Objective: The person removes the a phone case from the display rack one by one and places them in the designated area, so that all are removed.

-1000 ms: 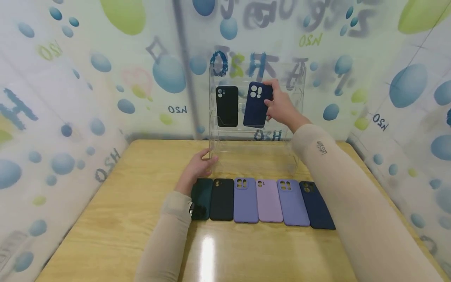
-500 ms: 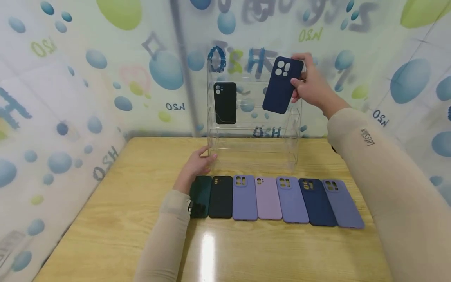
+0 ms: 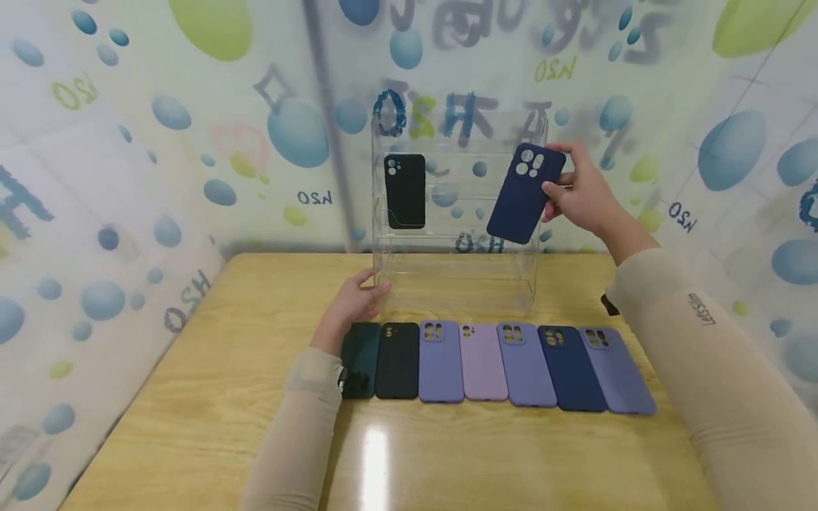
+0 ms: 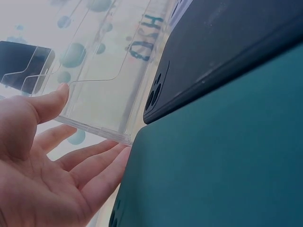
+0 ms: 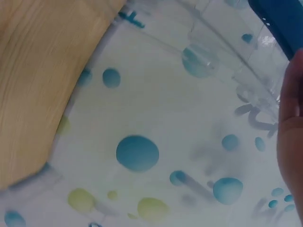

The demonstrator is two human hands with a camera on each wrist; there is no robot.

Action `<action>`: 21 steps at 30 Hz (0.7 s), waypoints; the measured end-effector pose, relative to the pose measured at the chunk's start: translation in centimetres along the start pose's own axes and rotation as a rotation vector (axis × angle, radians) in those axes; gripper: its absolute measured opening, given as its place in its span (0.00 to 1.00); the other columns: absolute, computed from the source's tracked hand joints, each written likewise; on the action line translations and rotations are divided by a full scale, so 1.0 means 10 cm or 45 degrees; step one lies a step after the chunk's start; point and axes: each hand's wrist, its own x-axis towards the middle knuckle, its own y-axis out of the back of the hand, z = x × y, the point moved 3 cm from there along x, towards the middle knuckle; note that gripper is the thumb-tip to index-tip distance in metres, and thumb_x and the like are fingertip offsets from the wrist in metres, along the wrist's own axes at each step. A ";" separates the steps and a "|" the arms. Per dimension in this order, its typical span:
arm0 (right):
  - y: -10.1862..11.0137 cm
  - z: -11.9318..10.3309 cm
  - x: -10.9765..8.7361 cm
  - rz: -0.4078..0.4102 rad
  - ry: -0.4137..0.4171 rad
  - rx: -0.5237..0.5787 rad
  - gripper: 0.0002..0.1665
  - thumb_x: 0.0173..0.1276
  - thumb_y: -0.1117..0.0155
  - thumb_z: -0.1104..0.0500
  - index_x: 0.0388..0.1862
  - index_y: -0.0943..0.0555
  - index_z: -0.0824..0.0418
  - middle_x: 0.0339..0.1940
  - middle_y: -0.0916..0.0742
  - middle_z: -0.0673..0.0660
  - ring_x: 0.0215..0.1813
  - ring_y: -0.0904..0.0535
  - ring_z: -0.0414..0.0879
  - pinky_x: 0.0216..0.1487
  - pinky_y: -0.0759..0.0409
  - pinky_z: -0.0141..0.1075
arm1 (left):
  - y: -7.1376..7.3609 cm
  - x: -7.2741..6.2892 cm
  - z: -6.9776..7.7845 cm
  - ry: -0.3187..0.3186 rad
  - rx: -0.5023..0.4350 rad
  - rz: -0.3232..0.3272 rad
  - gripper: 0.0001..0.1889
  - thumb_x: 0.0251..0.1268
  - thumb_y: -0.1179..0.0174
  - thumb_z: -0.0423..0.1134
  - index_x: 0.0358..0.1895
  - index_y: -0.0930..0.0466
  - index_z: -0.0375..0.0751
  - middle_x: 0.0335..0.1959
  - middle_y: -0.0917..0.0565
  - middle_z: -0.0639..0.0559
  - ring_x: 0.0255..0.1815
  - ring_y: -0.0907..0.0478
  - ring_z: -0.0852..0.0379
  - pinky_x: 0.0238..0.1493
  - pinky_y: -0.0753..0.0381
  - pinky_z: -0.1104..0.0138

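Observation:
In the head view my right hand (image 3: 581,191) pinches a dark blue phone case (image 3: 525,193) by its right edge, thumb in front. The case is tilted, camera cutouts uppermost, before the right side of a clear acrylic display rack (image 3: 456,266). A black phone case (image 3: 405,191) stands on the rack's upper left. My left hand (image 3: 354,301) holds the rack's lower left side; in the left wrist view its thumb and fingers (image 4: 106,175) lie about the clear side panel. In the right wrist view only part of the blue case (image 5: 279,23) shows.
A row of phone cases lies before the rack: dark green (image 3: 361,358), black (image 3: 397,360), purple (image 3: 441,362), pink (image 3: 484,362), purple (image 3: 527,365), navy (image 3: 573,369) and purple (image 3: 618,370). The wooden table (image 3: 192,397) meets patterned walls behind and at the sides.
My right hand has lifted the dark blue case off the rack, moved it right, then lowered it somewhat. My left hand stays at the rack's side. The rightmost purple case has come into view.

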 end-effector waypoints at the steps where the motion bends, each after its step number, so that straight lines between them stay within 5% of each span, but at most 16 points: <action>1: -0.03 0.01 -0.06 -0.004 0.013 -0.039 0.36 0.86 0.48 0.62 0.84 0.47 0.44 0.31 0.15 0.56 0.25 0.20 0.50 0.35 0.12 0.38 | 0.00 0.00 0.00 -0.001 0.004 -0.002 0.35 0.81 0.38 0.47 0.85 0.39 0.54 0.73 0.22 0.32 0.44 0.20 0.53 0.33 0.18 0.68; 8: -0.14 0.09 -0.49 -0.028 0.057 -0.282 0.37 0.86 0.47 0.58 0.87 0.45 0.41 0.46 0.11 0.69 0.30 0.24 0.45 0.31 0.26 0.38 | -0.01 -0.01 0.00 0.000 0.010 0.002 0.36 0.80 0.37 0.48 0.85 0.39 0.55 0.75 0.24 0.32 0.50 0.20 0.51 0.33 0.18 0.69; 15: -0.02 0.35 -0.92 -0.064 0.056 -0.304 0.38 0.88 0.50 0.60 0.89 0.48 0.39 0.25 0.21 0.56 0.17 0.38 0.48 0.24 0.34 0.41 | -0.03 -0.02 0.01 -0.001 -0.001 -0.007 0.36 0.80 0.38 0.48 0.86 0.40 0.56 0.75 0.23 0.33 0.50 0.20 0.52 0.35 0.17 0.67; 18: 0.08 0.49 -1.08 -0.065 0.012 -0.327 0.40 0.88 0.52 0.58 0.90 0.51 0.37 0.36 0.14 0.66 0.25 0.24 0.36 0.31 0.23 0.32 | -0.02 -0.01 0.01 0.010 -0.008 0.003 0.35 0.80 0.37 0.48 0.85 0.39 0.58 0.74 0.23 0.33 0.47 0.20 0.52 0.34 0.18 0.68; 21: 0.19 0.65 -1.22 -0.070 -0.048 -0.327 0.41 0.89 0.53 0.59 0.91 0.55 0.41 0.60 0.15 0.78 0.43 0.15 0.34 0.43 0.13 0.32 | -0.02 0.00 0.01 0.025 -0.012 0.005 0.35 0.80 0.37 0.48 0.85 0.39 0.59 0.74 0.22 0.34 0.48 0.21 0.52 0.34 0.18 0.68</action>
